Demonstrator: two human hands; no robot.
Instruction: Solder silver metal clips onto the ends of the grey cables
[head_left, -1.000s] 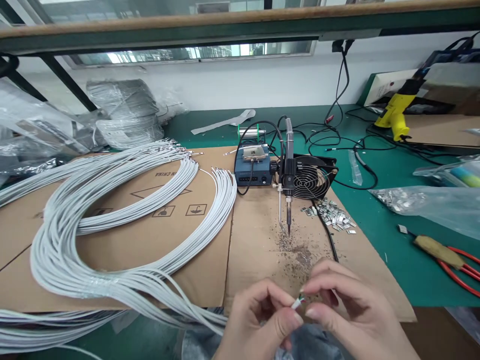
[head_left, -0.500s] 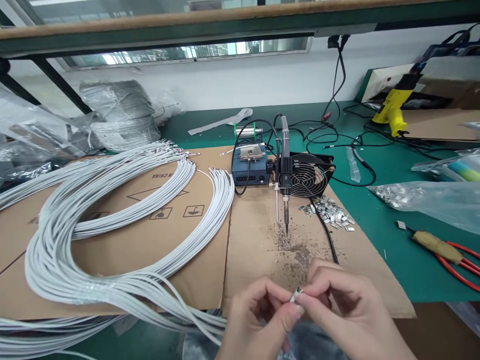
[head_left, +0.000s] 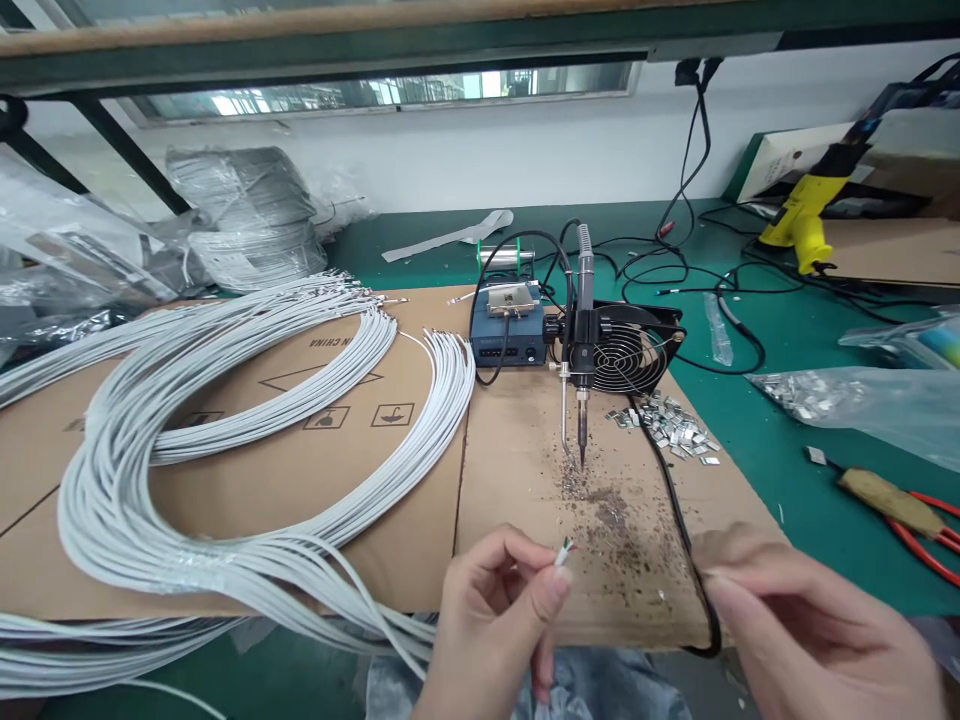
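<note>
Pinched between the thumb and index finger of my left hand (head_left: 502, 605) is the end of a thin white cable (head_left: 562, 556), its small coloured wires showing at the tip. My right hand (head_left: 799, 610) is off to the right, thumb and fingers pressed together and slightly blurred. Whatever sits between those fingertips, if anything, is too small to see. A black cord (head_left: 677, 510) runs down the cardboard right beside the right fingertips. Beyond both hands, a soldering iron (head_left: 583, 400) is held tip down in a stand above solder crumbs.
Bundled white cables (head_left: 142, 480) cover the left cardboard. Behind the iron are a blue soldering station (head_left: 508, 335), a solder spool (head_left: 504, 258) and a black fan (head_left: 630, 350). Small metal connector pieces (head_left: 679, 428) are heaped at right, with red-handled pliers (head_left: 900, 500) and a yellow heat gun (head_left: 806, 215) farther right.
My right hand has come away from the cable end and moved right, toward the black cord. My left hand still holds the cable, a little farther left. The view has shifted slightly.
</note>
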